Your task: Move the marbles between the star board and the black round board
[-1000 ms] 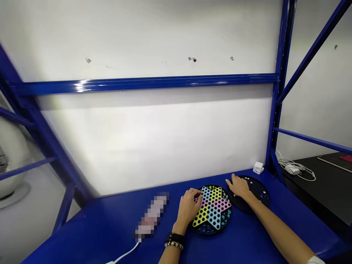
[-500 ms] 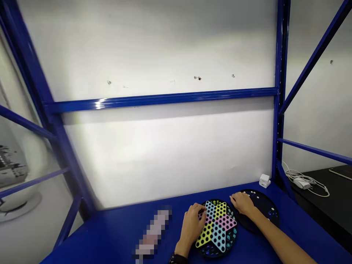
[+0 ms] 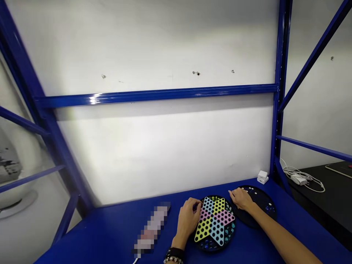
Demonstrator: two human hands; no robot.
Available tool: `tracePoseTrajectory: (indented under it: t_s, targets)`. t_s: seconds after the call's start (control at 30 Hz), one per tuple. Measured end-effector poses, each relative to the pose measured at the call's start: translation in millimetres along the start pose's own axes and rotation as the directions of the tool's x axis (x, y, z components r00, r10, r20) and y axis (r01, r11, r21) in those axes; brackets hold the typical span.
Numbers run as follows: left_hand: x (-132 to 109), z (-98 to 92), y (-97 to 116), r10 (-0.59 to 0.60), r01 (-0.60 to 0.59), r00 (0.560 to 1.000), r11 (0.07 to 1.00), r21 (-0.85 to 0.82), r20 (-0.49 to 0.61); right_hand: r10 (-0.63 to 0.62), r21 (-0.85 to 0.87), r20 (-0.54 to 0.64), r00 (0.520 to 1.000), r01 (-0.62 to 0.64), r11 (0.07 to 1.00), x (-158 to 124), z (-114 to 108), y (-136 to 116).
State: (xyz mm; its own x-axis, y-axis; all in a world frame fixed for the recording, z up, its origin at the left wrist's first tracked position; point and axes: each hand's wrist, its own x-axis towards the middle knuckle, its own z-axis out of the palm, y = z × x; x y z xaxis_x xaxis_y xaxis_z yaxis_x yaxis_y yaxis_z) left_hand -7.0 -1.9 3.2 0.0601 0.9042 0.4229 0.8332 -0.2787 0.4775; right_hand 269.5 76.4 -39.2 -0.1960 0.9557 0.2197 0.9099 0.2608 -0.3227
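My left hand [image 3: 189, 217] is at the left rim of a round Chinese checkers board [image 3: 215, 220], its fingers curled together over the edge. Whatever lies between those fingertips is hidden. The board has a star of yellow, blue and pink points with black holes; dark and teal pieces lie in the ring around it. My right hand [image 3: 241, 199] reaches over the left side of a round black tray [image 3: 258, 207], fingers stretched toward the board and with nothing visible in them. Several small white and blue pieces lie in the tray.
Left of the board lies a blurred-out flat device [image 3: 152, 227] with a white cable. A white charger block [image 3: 263, 177] stands at the back of the blue tabletop [image 3: 110, 234]. Blue shelf posts [image 3: 278, 121] frame the space, and cables [image 3: 301, 178] lie on a black surface to the right.
My left hand has drawn back from over the star to the board's left rim. My right hand remains at the tray's left side. The whole view has shifted slightly.
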Motion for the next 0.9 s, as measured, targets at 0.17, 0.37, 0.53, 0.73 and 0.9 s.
tracePoseTrajectory:
  t_s: [0.17, 0.37, 0.53, 0.73, 0.9]
  targets:
    - [4.3, -8.0, -9.7, -0.034, 0.029, 0.978, 0.999, -0.028, -0.205, 0.125, 0.094, -0.143, 0.982, -0.113, 0.989, 10.6, -15.5, -14.7]
    - [7.8, -16.8, -22.3, -0.09, 0.05, 0.885, 0.994, -0.098, -0.457, -0.22, 0.157, -0.082, 0.972, 0.231, 0.96, -7.5, -18.9, -119.6]
    - [8.0, -22.3, -31.6, -0.078, 0.02, 0.839, 0.993, -0.113, -0.539, -0.368, -0.052, 0.128, 0.921, 0.377, 0.925, -27.4, 6.8, -203.4]
    - [5.9, -25.6, -31.3, -0.064, -0.001, 0.844, 0.993, -0.121, -0.533, -0.378, -0.065, 0.156, 0.913, 0.392, 0.918, -31.0, 19.5, -219.3]
    - [6.3, -24.5, -30.5, -0.047, -0.013, 0.853, 0.994, -0.111, -0.52, -0.273, 0.0, 0.043, 0.961, 0.273, 0.962, -47.6, 34.7, -213.6]
